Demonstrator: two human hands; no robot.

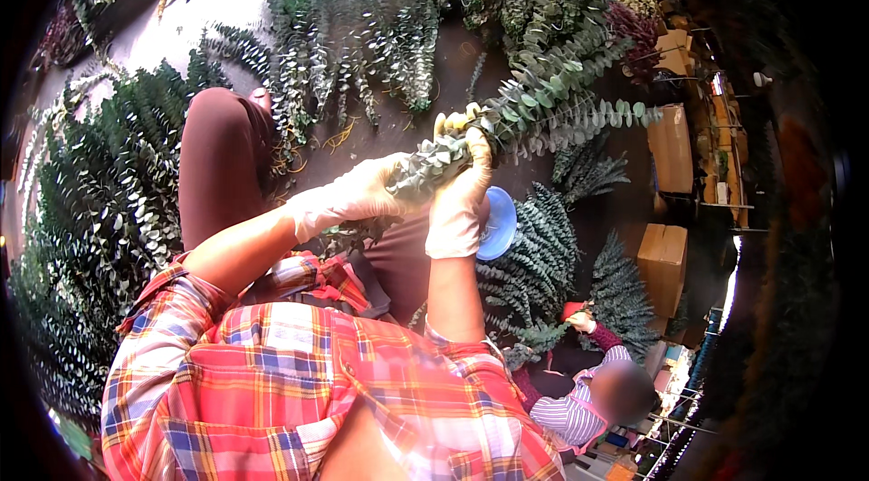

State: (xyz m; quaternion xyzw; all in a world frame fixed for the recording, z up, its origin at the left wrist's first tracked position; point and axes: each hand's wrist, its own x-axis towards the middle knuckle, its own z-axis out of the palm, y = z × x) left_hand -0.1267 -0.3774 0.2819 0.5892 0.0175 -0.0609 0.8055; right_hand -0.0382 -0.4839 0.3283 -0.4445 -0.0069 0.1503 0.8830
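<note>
A bunch of eucalyptus stems (543,105) lies across both my gloved hands, its round grey-green leaves fanning out to the upper right. My left hand (367,191), in a thin whitish glove, is closed round the lower end of the bunch. Further up, my right hand (463,182) wraps the stems, and its fingertips look yellow. Whether a tie runs round the stems there I cannot make out. Just right of my right wrist is a round blue plastic thing (497,224), partly hidden by that hand.
Eucalyptus heaps (100,209) fill the left side, and more bunches (362,28) lie along the far side. Cardboard boxes (670,148) stand at the right. At the lower right another person (579,409) in a striped top handles greenery beside laid-out bunches (534,246).
</note>
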